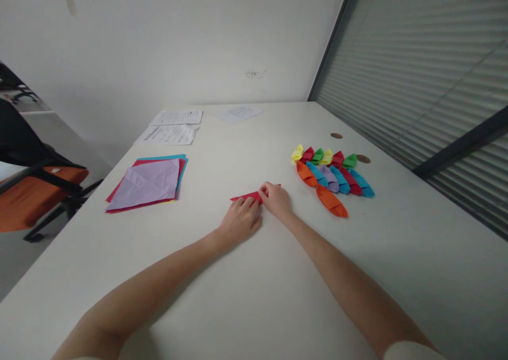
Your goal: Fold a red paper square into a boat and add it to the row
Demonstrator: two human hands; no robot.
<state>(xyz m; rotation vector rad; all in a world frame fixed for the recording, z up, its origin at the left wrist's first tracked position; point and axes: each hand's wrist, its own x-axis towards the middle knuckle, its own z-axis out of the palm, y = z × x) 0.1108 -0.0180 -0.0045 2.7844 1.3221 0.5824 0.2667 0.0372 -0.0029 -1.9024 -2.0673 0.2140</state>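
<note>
A piece of red folded paper (251, 196) lies on the white table in front of me, with its pointed left end showing. My left hand (240, 219) rests on its lower edge, the fingers bent and pressing it against the tabletop. With thumb and forefinger together, my right hand (275, 198) pinches the paper near its middle and covers much of its right part. To the right are rows of folded paper pieces in several colours, among them an orange folded paper piece (332, 201) set apart at the front.
A stack of coloured sheets, lilac sheet (151, 182) on top, lies at the left. Printed pages (170, 134) are at the far left, another printed page (239, 114) by the wall. Window blinds (428, 74) flank the right edge; an orange-seated chair (35, 190) stands left.
</note>
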